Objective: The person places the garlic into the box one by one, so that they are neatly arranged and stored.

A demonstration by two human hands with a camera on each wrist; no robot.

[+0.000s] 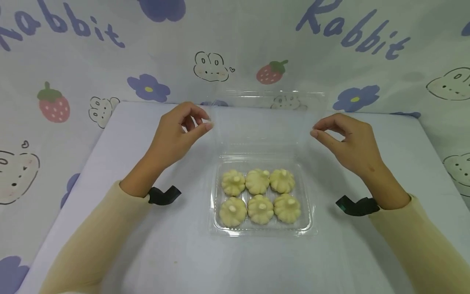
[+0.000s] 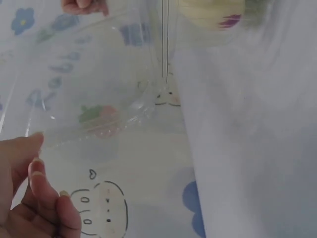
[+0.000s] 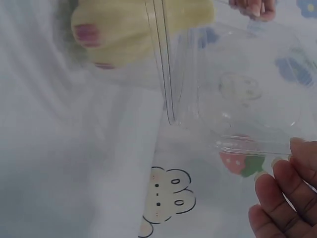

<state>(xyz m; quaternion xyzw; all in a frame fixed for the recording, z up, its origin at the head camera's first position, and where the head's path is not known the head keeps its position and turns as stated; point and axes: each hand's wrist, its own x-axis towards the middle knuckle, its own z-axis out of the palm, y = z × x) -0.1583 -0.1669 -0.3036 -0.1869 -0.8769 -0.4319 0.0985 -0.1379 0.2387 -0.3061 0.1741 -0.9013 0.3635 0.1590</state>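
A clear plastic clamshell box (image 1: 262, 233) stands on the white table, its hinged lid (image 1: 260, 126) raised at the back. Inside the base lie pale yellow, ribbed, garlic-bulb-shaped pieces (image 1: 258, 181), three to a row in two rows, each with a short stub on top. My left hand (image 1: 176, 132) pinches the lid's left edge between thumb and fingers. At the opposite edge, my right hand (image 1: 349, 141) pinches the lid the same way. Both wrist views show the see-through lid (image 2: 74, 84) at the fingertips. Purple marks show on one yellow piece (image 3: 119, 37) in the right wrist view.
White cloth covers the table (image 1: 176, 253). Behind it hangs a backdrop (image 1: 242, 36) printed with rabbits, strawberries, flowers and lettering. A black strap-like piece (image 1: 164, 196) sticks out at the left cuff, and another black piece (image 1: 356, 205) at the right cuff.
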